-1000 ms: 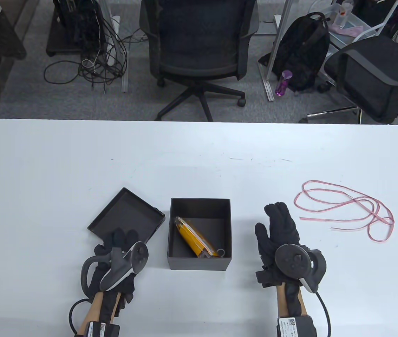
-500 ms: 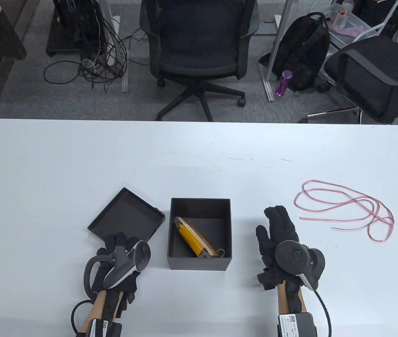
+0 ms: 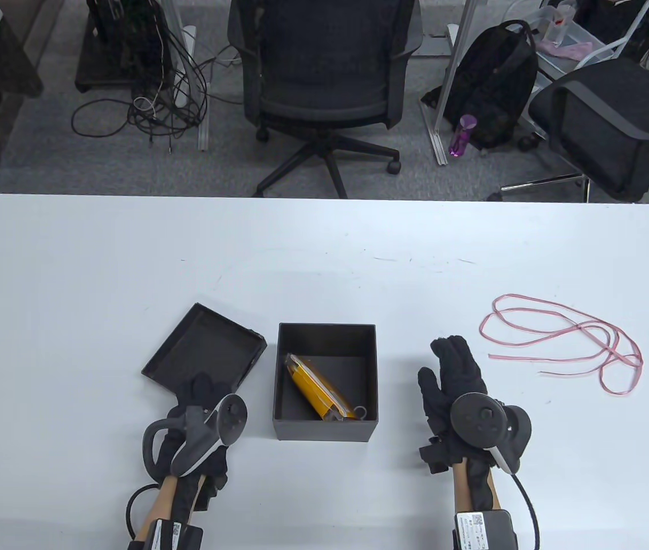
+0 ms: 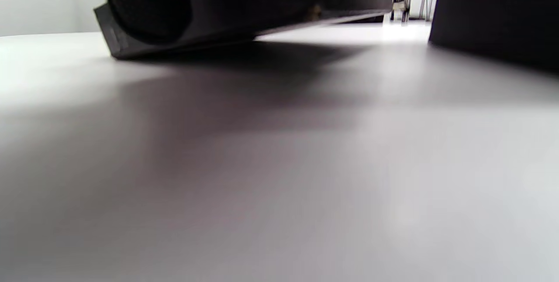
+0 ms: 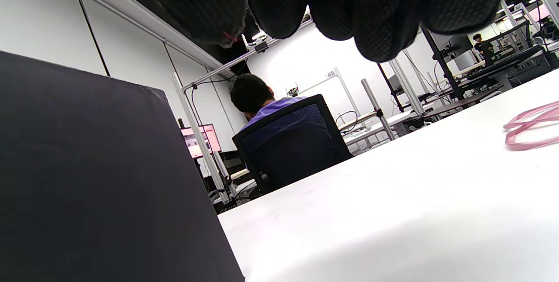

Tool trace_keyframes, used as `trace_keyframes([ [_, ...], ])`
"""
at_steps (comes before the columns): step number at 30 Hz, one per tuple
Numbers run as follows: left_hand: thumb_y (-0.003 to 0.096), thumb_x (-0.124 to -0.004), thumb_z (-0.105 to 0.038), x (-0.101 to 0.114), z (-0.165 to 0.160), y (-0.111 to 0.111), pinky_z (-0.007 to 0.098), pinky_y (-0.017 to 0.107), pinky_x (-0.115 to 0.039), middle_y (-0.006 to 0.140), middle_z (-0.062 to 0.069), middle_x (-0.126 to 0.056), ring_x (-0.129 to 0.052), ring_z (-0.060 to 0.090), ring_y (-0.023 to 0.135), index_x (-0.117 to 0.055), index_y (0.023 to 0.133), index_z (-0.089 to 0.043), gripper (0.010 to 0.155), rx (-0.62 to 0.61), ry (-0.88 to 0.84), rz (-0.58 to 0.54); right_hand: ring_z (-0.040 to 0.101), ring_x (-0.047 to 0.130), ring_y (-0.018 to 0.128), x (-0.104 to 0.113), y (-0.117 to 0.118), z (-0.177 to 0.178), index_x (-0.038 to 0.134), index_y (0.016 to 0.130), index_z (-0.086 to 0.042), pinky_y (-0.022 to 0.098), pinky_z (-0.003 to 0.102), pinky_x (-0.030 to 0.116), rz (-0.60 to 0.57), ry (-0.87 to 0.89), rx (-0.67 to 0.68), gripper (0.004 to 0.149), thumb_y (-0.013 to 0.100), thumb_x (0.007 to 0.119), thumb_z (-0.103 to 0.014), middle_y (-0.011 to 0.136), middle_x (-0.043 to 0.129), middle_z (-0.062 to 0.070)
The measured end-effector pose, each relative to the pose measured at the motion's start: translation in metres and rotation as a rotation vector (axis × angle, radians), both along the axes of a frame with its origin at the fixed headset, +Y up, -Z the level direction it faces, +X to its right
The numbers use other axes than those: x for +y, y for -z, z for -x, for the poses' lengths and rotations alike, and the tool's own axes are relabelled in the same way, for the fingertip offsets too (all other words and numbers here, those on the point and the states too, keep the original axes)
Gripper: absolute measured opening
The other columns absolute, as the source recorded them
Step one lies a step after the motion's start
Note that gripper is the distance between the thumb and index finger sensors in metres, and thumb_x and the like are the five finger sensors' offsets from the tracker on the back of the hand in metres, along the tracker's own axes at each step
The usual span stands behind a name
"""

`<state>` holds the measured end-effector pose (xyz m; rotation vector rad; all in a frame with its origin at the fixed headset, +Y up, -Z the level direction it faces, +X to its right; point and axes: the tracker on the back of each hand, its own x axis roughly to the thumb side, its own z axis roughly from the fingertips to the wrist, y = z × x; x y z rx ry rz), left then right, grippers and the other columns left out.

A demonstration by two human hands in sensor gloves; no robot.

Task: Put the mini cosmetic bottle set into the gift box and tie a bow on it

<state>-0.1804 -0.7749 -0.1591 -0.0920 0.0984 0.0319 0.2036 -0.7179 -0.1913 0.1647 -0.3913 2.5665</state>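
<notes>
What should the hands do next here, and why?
Probably lift the lid over the open gift box and set it on. The bottle set already lies inside, and the left hand grips the lid's near edge, which is tilted off the table.

lid (image 3: 205, 349) left of box (image 3: 325, 382) — bottle set (image 3: 318, 394) inside | ribbon (image 3: 565, 339) far right
</notes>
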Motion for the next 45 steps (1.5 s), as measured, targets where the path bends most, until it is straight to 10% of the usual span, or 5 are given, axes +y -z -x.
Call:
trace_keyframes([
  [20, 0.0572, -0.052, -0.041, 0.105, 0.002, -0.032, 0.044, 0.07, -0.081, 0.11, 0.008, -0.066, -0.078, 0.037, 0.1, -0.066, 0.094, -0.022, 0.044, -0.316, -0.806, -0.607, 0.072, 0.039, 0.096, 0.025, -0.011, 0.025, 0.022, 0.118, 0.005, 0.058, 0.088, 0.04, 0.072, 0.257, 0.288, 0.094, 0.059, 0.049, -0.064, 0.116, 0.03, 0.042],
  [27, 0.0576, -0.051, -0.042, 0.115, -0.005, -0.039, 0.046, 0.07, -0.081, 0.11, 0.007, -0.068, -0.08, 0.037, 0.099, -0.067, 0.093, -0.022, 0.044, -0.425, -1.157, -0.537, 0.072, 0.038, 0.096, 0.037, -0.018, 0.04, 0.022, 0.117, 0.005, 0.057, 0.088, 0.038, 0.042, 0.289, 0.374, 0.093, 0.059, 0.05, -0.062, 0.115, 0.03, 0.043],
  [45, 0.059, -0.049, -0.044, 0.081, -0.039, -0.026, 0.046, 0.067, -0.086, 0.104, 0.004, -0.077, -0.09, 0.032, 0.093, -0.069, 0.092, -0.021, 0.044, -0.638, -1.835, 0.043, 0.063, 0.065, 0.088, 0.043, -0.025, 0.055, 0.016, 0.116, 0.006, 0.058, 0.08, 0.053, 0.041, 0.342, 0.476, 0.091, 0.06, 0.046, -0.06, 0.113, 0.037, 0.044],
])
